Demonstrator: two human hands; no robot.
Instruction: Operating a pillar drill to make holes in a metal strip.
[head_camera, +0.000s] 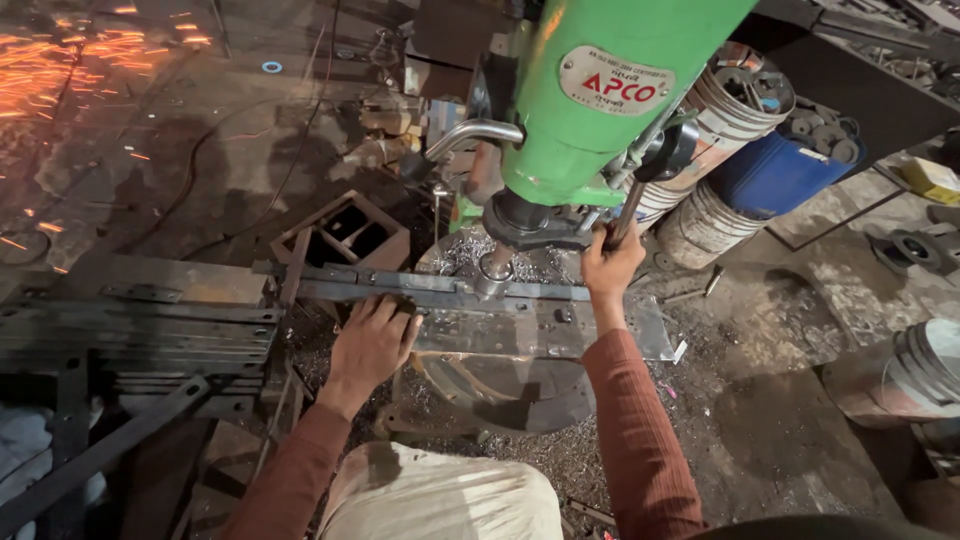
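Observation:
A green drill press (600, 100) stands over a round work table strewn with metal shavings. A long flat steel bar (400, 288) lies across that table under the drill chuck (495, 268). My left hand (372, 342) presses flat on the steel plate (520, 330) beside the bar, fingers spread. My right hand (610, 265) is closed around the press's feed lever (632, 195), which slants up to a black knob. Both arms wear rust-red sleeves.
A stack of flat steel bars (140, 330) lies at the left. A metal box frame (345, 232) sits behind the bar. White buckets (720, 110) and a blue drum (775, 170) with metal parts stand at right. Grinding sparks (60, 60) fly at the top left.

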